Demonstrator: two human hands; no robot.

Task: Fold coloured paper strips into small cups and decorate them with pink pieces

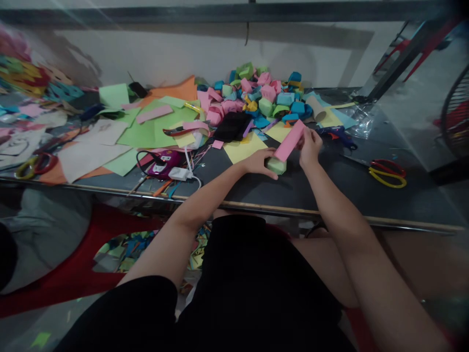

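Note:
My left hand [261, 162] is curled around a small green folded paper piece [277, 166] just above the dark tabletop. From my right hand [309, 145], whose fingers pinch its upper end, a pink paper strip [290, 142] slants down to the green piece. The strip's lower end overlaps the green piece; whether it is stuck there I cannot tell. Behind my hands lies a yellow paper sheet [242, 147]. A heap of folded paper pieces [267, 93] in pink, green, blue and yellow rises against the wall.
Red-and-yellow scissors [388, 173] and a blue glue gun [339, 137] lie to the right. A purple power strip [165, 164] with white plugs, green paper sheets [154, 128] and a black phone-like slab [232, 127] are on the left. A seated person's grey clothing [54, 230] shows lower left.

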